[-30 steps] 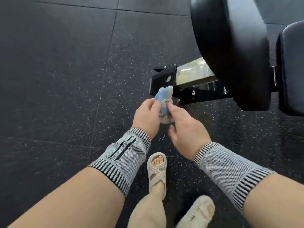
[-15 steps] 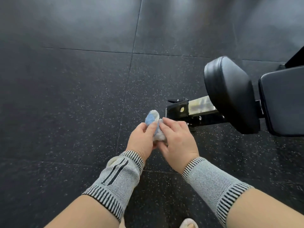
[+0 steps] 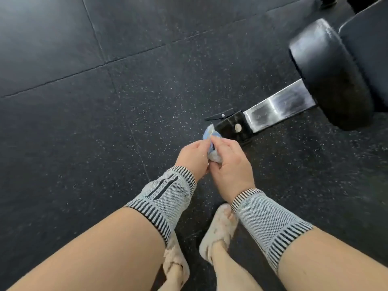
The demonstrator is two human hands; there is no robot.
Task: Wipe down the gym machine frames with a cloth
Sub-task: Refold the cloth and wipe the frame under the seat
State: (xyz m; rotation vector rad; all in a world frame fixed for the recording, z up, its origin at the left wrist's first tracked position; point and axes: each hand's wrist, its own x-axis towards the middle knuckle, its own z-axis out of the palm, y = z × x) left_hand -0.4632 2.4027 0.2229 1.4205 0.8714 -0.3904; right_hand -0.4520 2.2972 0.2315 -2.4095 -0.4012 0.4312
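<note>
A small blue and white cloth (image 3: 210, 134) is bunched between both hands. My left hand (image 3: 194, 157) pinches its left side and my right hand (image 3: 230, 162) grips it from the right, fingers curled round it. Just beyond the cloth lies the gym machine's frame: a shiny steel bar (image 3: 279, 110) ending in a black end cap (image 3: 232, 127) on the floor. A black round pad (image 3: 329, 74) sits over the bar at the right. Neither hand touches the frame.
Dark speckled rubber floor tiles (image 3: 105, 122) spread to the left and ahead. A black seat cushion (image 3: 369, 38) fills the upper right corner. My two feet in beige sandals (image 3: 220, 232) stand below my hands.
The view has swung and the bench frame now lies tilted, farther up and right. Both hands still hold the cloth together, a little below the end cap. My feet have come into view.
</note>
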